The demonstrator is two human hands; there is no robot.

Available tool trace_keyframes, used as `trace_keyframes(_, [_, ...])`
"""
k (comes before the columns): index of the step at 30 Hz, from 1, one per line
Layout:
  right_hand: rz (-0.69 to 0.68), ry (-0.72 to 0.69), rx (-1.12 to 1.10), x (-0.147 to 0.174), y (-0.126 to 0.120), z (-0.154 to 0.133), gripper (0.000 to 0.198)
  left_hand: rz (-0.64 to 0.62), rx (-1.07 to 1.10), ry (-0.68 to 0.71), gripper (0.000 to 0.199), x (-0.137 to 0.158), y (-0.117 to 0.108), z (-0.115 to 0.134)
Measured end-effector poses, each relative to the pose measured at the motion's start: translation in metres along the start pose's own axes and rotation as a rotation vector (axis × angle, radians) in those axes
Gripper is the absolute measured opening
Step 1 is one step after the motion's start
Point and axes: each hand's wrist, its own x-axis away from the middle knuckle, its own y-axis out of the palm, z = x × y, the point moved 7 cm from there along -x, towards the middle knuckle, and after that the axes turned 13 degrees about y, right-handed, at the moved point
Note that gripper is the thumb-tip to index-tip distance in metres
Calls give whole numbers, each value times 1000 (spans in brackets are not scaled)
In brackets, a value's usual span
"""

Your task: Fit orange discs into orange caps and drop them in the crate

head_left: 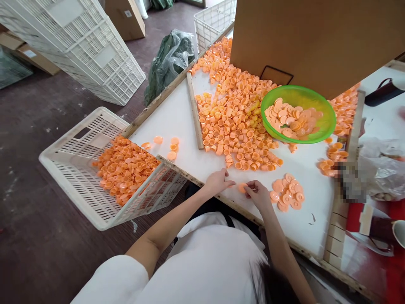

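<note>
My right hand point(258, 195) pinches a flat orange disc point(242, 188) by its edge, just above the white tabletop point(218, 162). To its left, my left hand point(217, 181) is held with thumb and forefinger apart and nothing visible between them. Right of my right hand lies a loose pile of orange discs point(288, 192), some with a ring in the middle. Beyond both hands spreads a heap of small orange cups point(240, 122). Several orange pieces point(172, 155) lie apart on the left of the tabletop.
A green bowl point(267, 126) of orange discs sits on the cups, before a large cardboard box point(310, 42). A white crate point(68, 177) of orange pieces stands against the table's left side. Wooden strips point(195, 112) edge and divide the table. Stacked white crates point(95, 46) stand farther left.
</note>
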Motion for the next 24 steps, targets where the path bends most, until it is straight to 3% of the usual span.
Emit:
trace_keyframes(3, [-25, 16, -32, 4, 7, -3, 30, 36, 166, 7, 32, 4, -3, -7])
trace_keyframes(8, [-86, 2, -15, 3, 34, -17, 28, -68, 439, 12, 32, 7, 8, -12])
trace_keyframes(13, [-97, 18, 159, -8, 48, -18, 28, -140, 496, -7, 28, 3, 21, -17])
trace_keyframes(24, [-196, 95, 144, -17, 52, -14, 27, -155, 521, -17, 25, 0, 22, -22])
